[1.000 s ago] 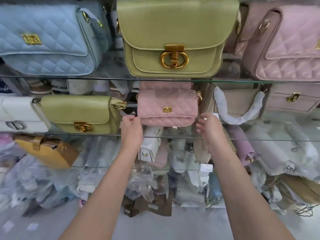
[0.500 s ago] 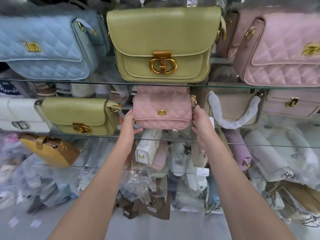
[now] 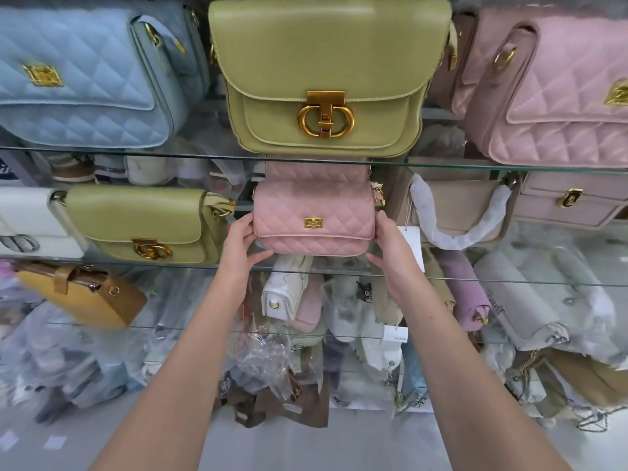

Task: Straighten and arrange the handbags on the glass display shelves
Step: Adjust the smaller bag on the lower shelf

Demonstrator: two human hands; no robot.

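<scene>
While gripped from both ends, small pink quilted bag (image 3: pixel 314 220) upright at the front edge of the middle glass shelf (image 3: pixel 509 281), about midway along it, gold clasp facing out. Left hand (image 3: pixel 239 244) pressed to the bag's left end, thumb hooked under the bottom corner, fingers behind. Right hand (image 3: pixel 390 246) cupped on the right end, thumb low by the base. Cannot tell whether the bag's base touches the glass or sits just above it. Just to its left on the same shelf, small green bag (image 3: pixel 142 224) with a gold clasp, near the left hand but apart; beyond that, white bag (image 3: pixel 30 222) at the shelf's left end. To the right, beige bag (image 3: pixel 458 210) with a paper-wrapped handle, then a pale pink one partly cut off. On the upper shelf (image 3: pixel 102 151), blue quilted bag (image 3: pixel 85 73) at left, large green bag (image 3: pixel 326 73) directly above the held one, large pink quilted bag (image 3: pixel 550 86) at right. Below, mustard bag (image 3: pixel 81 297) tilted on a lower shelf among wrapped stock.
</scene>
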